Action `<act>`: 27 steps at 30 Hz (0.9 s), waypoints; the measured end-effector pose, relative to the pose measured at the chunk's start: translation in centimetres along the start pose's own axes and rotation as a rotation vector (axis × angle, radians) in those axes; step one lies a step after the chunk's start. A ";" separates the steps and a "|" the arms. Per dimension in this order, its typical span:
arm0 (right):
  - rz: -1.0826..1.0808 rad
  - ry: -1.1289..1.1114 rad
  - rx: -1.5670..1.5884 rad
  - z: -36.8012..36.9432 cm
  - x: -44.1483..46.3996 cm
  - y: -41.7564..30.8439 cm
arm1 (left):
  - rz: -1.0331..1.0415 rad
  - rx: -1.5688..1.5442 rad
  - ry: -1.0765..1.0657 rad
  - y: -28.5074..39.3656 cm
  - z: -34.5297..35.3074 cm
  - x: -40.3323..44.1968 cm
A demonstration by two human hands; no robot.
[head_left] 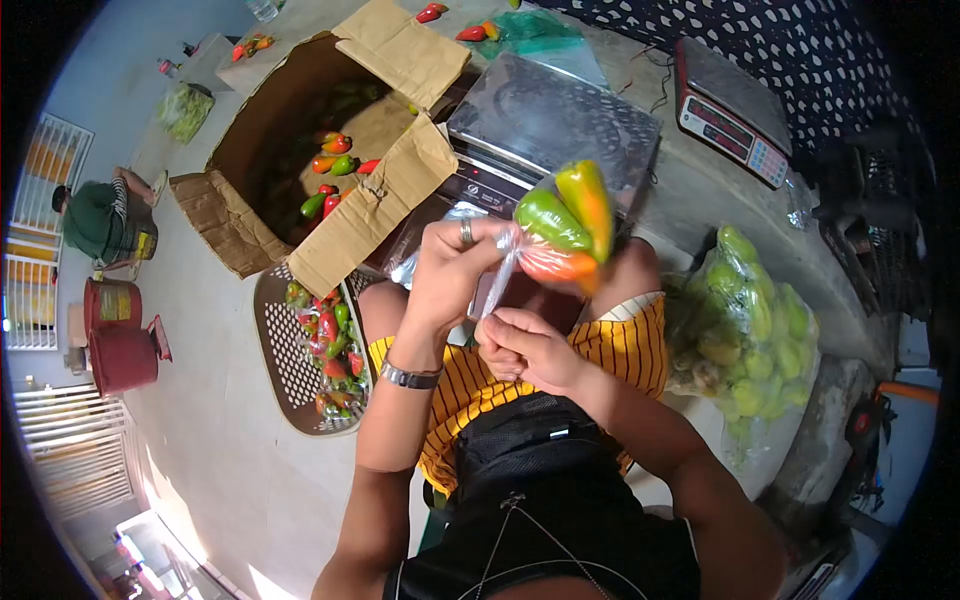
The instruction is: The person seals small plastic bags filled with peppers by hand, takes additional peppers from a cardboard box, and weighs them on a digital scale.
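Observation:
A clear plastic bag of peppers (556,222) hangs over my lap, with green, yellow and orange-red peppers bunched inside. My left hand (460,262), wearing a ring and a wristwatch, is closed and pinches the gathered neck of the bag. Below it, my right hand (528,350) is a closed fist around the twisted tail of the plastic. The silver weighing scale (550,130) lies just beyond the bag. To the left, an open cardboard box (385,212) holds loose red, orange and green peppers.
A plastic basket (290,375) of small bagged peppers sits left of my legs. On my right is a large bag of green vegetables (750,330). Another scale (735,115) stands at the upper right. A person (100,220) in dark green is at far left near red buckets (120,345).

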State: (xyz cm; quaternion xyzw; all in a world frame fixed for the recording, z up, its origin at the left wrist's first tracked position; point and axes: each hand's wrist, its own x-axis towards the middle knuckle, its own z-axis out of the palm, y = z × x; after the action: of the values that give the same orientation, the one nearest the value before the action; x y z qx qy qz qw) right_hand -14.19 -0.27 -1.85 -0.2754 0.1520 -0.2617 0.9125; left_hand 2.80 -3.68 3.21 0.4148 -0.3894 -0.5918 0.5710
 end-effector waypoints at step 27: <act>-0.323 0.526 0.121 -0.2 0.2 -0.9 | -0.008 0.209 -0.249 1.0 0.1 0.4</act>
State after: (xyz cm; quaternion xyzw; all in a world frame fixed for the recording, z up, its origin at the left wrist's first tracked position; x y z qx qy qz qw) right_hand -14.49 -1.06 -1.55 -0.1643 0.3210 -0.4741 0.8032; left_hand 3.05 -4.08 4.13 0.3969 -0.5148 -0.5971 0.4700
